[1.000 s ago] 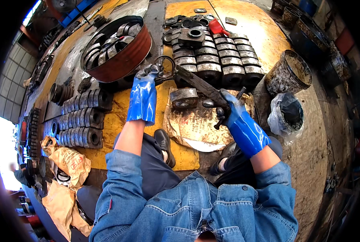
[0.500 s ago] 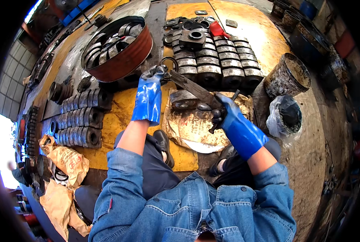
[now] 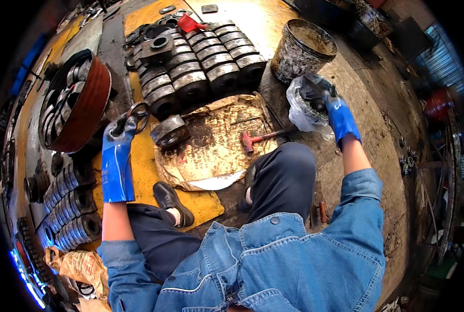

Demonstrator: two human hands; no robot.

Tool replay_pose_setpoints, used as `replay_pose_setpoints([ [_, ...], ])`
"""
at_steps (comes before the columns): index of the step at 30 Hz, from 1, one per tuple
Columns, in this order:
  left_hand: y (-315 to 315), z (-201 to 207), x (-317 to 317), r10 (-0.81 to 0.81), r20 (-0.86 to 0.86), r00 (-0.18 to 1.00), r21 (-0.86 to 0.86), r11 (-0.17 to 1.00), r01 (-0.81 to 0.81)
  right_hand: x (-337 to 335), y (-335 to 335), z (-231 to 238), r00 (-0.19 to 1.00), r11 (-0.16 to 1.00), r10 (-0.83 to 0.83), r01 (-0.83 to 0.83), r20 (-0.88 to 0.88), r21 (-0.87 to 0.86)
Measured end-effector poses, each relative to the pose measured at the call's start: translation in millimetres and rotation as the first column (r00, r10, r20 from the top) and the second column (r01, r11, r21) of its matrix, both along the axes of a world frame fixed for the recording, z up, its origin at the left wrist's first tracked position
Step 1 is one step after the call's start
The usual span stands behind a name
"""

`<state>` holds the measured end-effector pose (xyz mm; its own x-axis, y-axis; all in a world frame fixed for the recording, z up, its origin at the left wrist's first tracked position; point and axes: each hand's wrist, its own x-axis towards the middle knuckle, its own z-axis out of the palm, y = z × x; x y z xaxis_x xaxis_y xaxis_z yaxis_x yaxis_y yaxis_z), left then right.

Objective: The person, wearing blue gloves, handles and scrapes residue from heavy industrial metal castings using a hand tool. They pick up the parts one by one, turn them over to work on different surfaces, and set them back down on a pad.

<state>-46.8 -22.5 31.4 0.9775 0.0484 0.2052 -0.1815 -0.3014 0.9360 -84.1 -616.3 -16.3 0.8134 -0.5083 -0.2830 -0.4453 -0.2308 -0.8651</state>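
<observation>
My left hand [image 3: 118, 136], in a long blue rubber glove with dark, greasy fingers, grips a thin dark metal ring [image 3: 140, 115]. At the right, my right hand [image 3: 337, 110], gloved the same way, reaches into the mouth of a small container lined with a clear plastic bag [image 3: 298, 106]. Its fingers are blurred against the dark contents, so their grip does not show. Between my hands a cylindrical metal part [image 3: 170, 131] sits on a grease-stained paper sheet [image 3: 216, 145]. A hammer with a red head [image 3: 248, 142] lies at the sheet's right side.
Rows of dark cylindrical metal parts [image 3: 206, 65] stand beyond the sheet, a red scoop-like piece [image 3: 189, 23] on top. A rust-red drum [image 3: 94, 101] at the left holds metal rings. A grimy bucket [image 3: 299, 49] stands far right, and more parts [image 3: 73, 208] line the left.
My right hand has let go of the hammer and flat bar it held and moved right to the bag-lined container. My view has turned right. The left hand still holds the ring.
</observation>
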Motion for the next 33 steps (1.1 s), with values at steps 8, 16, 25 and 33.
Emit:
replay_pose_setpoints([
  [8, 19, -13, 14, -0.047, 0.055, 0.997, 0.357, 0.934, 0.024, -76, -16, -141, 0.848, 0.582, -0.192, -0.307, -0.494, -0.753],
  [16, 8, -22, 22, -0.171, -0.083, 0.982, 0.347, 0.918, 0.19, -117, 4, -98, 0.723, 0.521, -0.12, -0.538, -0.681, -0.663],
  [25, 19, -48, 42, -0.088, 0.109, 0.99, 0.188, 0.98, 0.067, -79, -17, -36, 0.99, 0.983, -0.131, 0.137, 0.054, -0.125],
  [33, 10, -18, 18, -0.039, 0.006, 0.999, -0.07, 0.997, 0.039, -60, 216, 109, 0.955, 0.734, 0.213, -0.295, 0.204, 0.611],
])
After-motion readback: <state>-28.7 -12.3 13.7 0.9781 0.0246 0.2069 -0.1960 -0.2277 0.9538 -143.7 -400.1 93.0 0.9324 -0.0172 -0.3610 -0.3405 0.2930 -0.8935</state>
